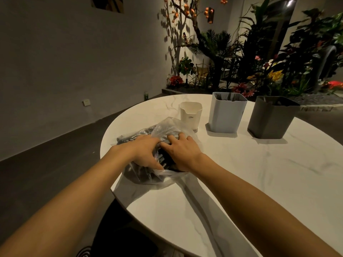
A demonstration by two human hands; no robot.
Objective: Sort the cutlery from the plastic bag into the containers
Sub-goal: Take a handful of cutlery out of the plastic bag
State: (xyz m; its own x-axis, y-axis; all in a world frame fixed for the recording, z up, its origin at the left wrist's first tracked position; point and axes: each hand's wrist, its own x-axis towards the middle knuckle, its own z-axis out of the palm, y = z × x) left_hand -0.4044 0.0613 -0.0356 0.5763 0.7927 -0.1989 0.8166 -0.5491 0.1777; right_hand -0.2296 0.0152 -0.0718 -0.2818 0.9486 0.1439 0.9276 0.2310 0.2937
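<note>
Your left hand (146,151) and right hand (181,151) meet on the plastic bag (168,127), centre-left: right fingers (181,136) spread, left ones hidden. It sits by the surface (241,173) edge; tugging could spill cutlery (137,175) floorwards.

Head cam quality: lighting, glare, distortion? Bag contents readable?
Head view: dim warm light, arm shadows streak the table; wide-angle bows the table rim; sheen on the plastic bag leaves the dark cutlery an unreadable mass; left hand and right hand on it are sharp, no motion blur.
</note>
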